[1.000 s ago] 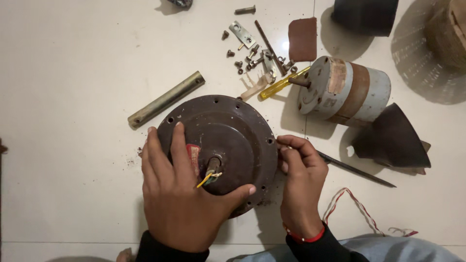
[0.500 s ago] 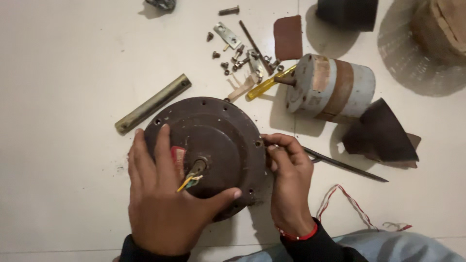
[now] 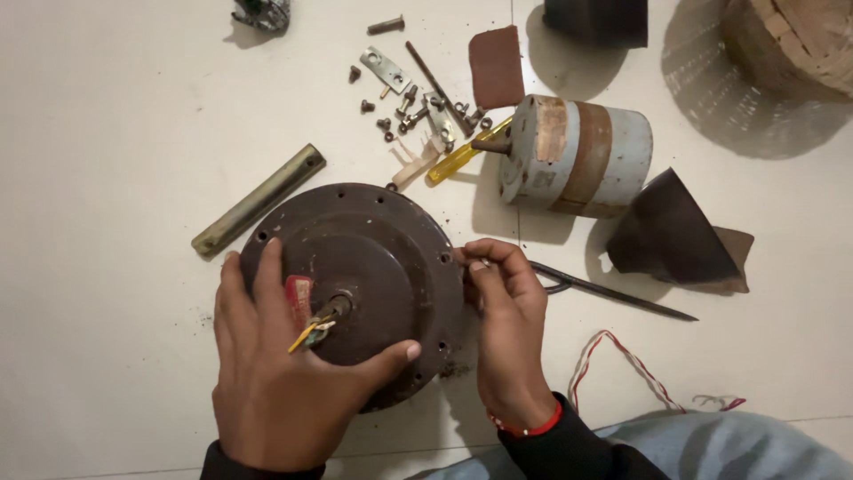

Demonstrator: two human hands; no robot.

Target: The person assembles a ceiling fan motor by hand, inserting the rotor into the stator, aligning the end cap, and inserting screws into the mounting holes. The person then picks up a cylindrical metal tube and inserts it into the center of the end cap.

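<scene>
A round, dark brown motor housing (image 3: 373, 249) lies flat on the white floor, with short coloured wires (image 3: 309, 332) sticking out of its centre hub. My left hand (image 3: 275, 382) lies spread over its near left side, thumb hooked on the lower rim. At the housing's right edge, my right hand (image 3: 506, 311) has its fingertips pinched on something small that I cannot make out.
Behind the housing lie a metal bar (image 3: 258, 200), several loose screws and brackets (image 3: 409, 98), a yellow-handled screwdriver (image 3: 462, 156), a cylindrical motor core (image 3: 577, 156), a dark cone-shaped cover (image 3: 666, 231), a thin dark rod (image 3: 613, 293) and a red-and-white wire (image 3: 622, 364).
The view has drifted a little. My right fingertips stay pinched at the housing's right rim, and my left hand keeps resting on the cover.
</scene>
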